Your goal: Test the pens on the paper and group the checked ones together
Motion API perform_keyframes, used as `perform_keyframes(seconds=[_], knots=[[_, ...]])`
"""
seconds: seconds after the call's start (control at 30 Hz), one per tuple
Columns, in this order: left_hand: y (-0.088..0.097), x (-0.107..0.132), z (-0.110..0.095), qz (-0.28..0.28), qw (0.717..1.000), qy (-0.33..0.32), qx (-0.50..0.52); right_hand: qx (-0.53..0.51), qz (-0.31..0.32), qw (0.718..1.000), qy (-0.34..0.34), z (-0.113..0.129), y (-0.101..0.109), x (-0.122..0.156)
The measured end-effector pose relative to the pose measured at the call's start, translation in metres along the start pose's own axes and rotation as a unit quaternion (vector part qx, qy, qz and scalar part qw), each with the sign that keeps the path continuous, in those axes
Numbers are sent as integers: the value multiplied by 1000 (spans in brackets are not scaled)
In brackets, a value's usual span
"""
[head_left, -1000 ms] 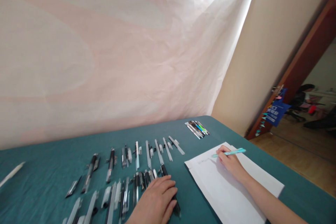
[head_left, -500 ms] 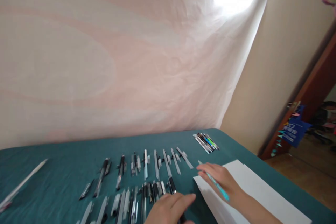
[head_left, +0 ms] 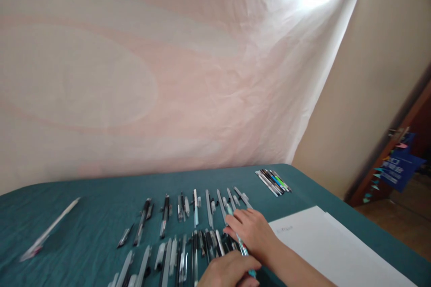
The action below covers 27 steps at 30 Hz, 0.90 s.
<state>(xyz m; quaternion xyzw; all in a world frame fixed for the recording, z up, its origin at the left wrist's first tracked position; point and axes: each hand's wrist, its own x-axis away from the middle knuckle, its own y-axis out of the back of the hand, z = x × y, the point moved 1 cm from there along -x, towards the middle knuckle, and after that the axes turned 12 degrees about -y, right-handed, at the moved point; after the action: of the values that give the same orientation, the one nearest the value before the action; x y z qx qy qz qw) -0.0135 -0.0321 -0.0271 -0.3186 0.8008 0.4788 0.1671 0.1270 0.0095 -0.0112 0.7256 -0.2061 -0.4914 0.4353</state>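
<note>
one teal pen [head_left: 241, 243] clamped in right hand [head_left: 252, 233]; left hand [head_left: 229, 273] seemingly open on pens [head_left: 164, 216].

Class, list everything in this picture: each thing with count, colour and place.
table: one, teal cloth, across the bottom
rows of pens: two, black, white and clear, mid-table
bundle of pens: one, mixed colours, far right corner
single pen: one, white, far left
paper: white sheets, near right
backdrop cloth: one, pinkish white, behind the table
blue sign: one, far right edge
turquoise pen: one, held over the rows
right hand: one, grips the turquoise pen
left hand: one, flat on the near row
</note>
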Motion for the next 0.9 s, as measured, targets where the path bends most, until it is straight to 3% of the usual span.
perform_keyframes(seconds=[0.4, 0.53, 0.63, 0.83, 0.9], knots=[[-3, -3, -6, 34, 997, -20, -73, -30, 4, 999, -34, 0, 0, 8], [0, -2, -6, 26, 998, 6, -57, -133, 30, 987, -81, -2, 0, 9], [3, -1, -6, 7, 998, 40, -47, -294, 67, 937, -179, -5, 3, 8], [1, 3, -3, -8, 997, 65, -47, -545, 241, 748, -293, -2, 11, 6], [-1, 4, -2, -10, 997, 60, -50, -581, 259, 710, -303, 0, 14, 5]])
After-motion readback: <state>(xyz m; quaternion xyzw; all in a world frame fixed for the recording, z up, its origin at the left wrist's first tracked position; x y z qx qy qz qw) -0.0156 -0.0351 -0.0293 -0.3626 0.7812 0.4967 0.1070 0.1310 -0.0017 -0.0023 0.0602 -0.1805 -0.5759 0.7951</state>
